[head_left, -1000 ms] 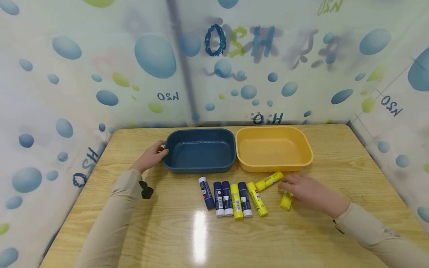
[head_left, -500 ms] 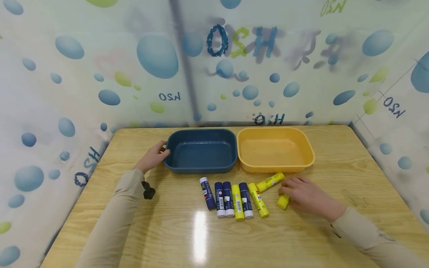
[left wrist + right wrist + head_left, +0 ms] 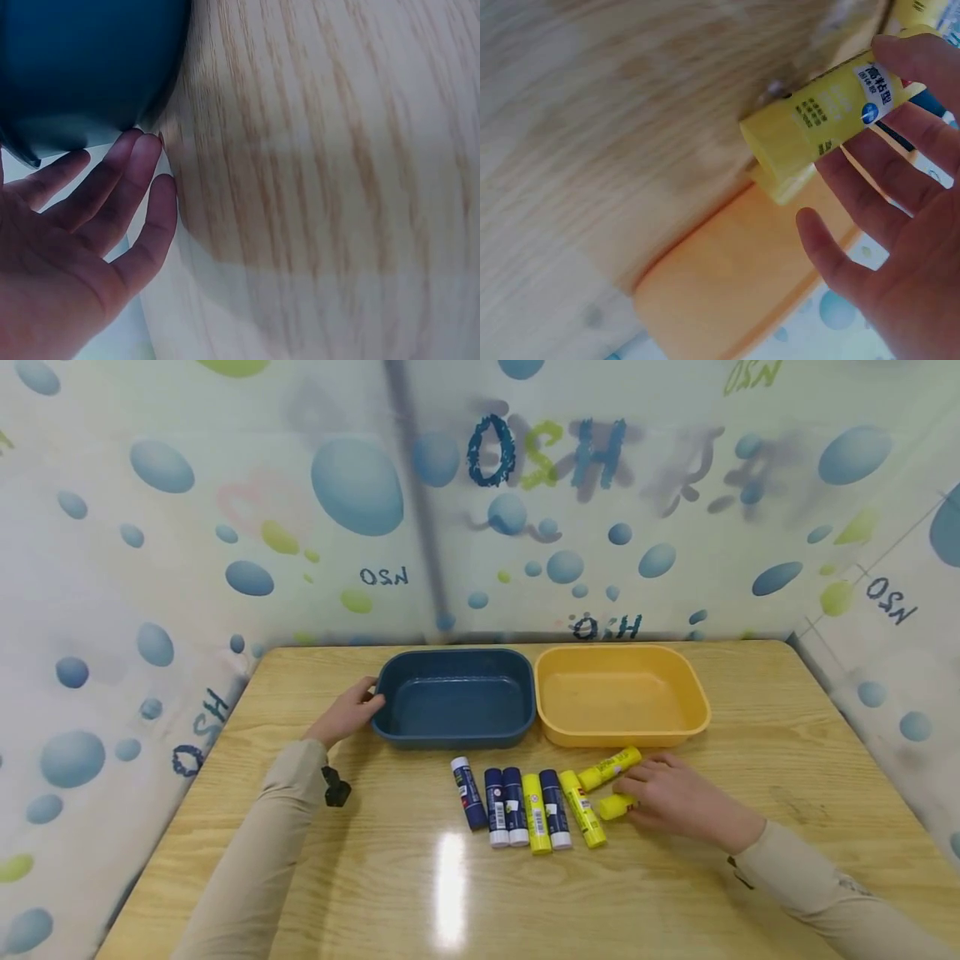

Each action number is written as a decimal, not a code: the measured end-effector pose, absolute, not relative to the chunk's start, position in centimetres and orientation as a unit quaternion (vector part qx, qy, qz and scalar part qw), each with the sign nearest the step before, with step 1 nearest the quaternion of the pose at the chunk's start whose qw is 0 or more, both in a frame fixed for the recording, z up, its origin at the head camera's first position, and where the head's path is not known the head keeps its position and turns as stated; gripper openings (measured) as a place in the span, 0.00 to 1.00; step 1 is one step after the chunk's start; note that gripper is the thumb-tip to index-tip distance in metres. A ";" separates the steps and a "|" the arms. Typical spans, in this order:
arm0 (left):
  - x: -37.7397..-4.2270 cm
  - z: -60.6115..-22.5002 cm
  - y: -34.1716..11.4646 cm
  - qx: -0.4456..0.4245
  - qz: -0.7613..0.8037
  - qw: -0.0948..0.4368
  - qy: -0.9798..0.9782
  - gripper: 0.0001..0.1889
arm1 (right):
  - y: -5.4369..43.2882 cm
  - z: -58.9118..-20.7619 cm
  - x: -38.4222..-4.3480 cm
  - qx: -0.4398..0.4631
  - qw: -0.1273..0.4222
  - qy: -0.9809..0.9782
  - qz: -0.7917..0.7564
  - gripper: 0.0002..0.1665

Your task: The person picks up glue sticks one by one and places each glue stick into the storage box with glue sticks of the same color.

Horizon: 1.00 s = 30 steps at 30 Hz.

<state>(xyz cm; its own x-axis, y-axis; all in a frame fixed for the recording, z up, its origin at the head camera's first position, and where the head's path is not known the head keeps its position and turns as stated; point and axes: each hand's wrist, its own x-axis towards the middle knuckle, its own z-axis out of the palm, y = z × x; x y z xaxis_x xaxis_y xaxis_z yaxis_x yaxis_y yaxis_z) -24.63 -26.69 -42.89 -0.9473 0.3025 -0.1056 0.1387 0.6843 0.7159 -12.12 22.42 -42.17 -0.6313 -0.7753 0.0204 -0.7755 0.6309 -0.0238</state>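
My right hand [image 3: 671,795] holds a yellow glue stick [image 3: 817,112], thumb on one side and fingers along the other. In the head view only one end of that stick shows, pointing left. My left hand [image 3: 347,712] touches the left outer wall of the dark blue bin [image 3: 459,742], its fingertips [image 3: 150,150] against the low part of the wall in the left wrist view. Another yellow glue stick [image 3: 611,767] lies slanted by the orange-yellow bin [image 3: 622,737]. To its left, yellow [image 3: 582,810] and navy glue sticks [image 3: 555,810] lie in a loose row.
Both bins stand side by side at the back of the wooden table [image 3: 390,877]. A navy glue stick with a white cap [image 3: 469,793] lies at the row's left end. Patterned sheeting [image 3: 450,527] rises behind the table and at both sides.
My right hand has turned the yellow glue stick and shifted it left, so its visible end now points left instead of toward me. The left hand stays at the blue bin.
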 end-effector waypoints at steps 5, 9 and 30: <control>-24.5 -42.9 -26.4 0.123 0.371 0.106 0.914 0.25 | 21.9 -41.3 -11.8 0.443 0.026 -0.896 0.026 0.16; -24.5 -42.9 -26.2 0.126 0.360 0.111 0.918 0.24 | 20.8 -40.4 -11.7 0.453 0.029 -0.891 0.033 0.16; -25.6 -41.5 -25.3 0.106 0.319 0.179 0.925 0.31 | 13.1 -37.9 -14.2 0.505 0.049 -0.859 0.068 0.19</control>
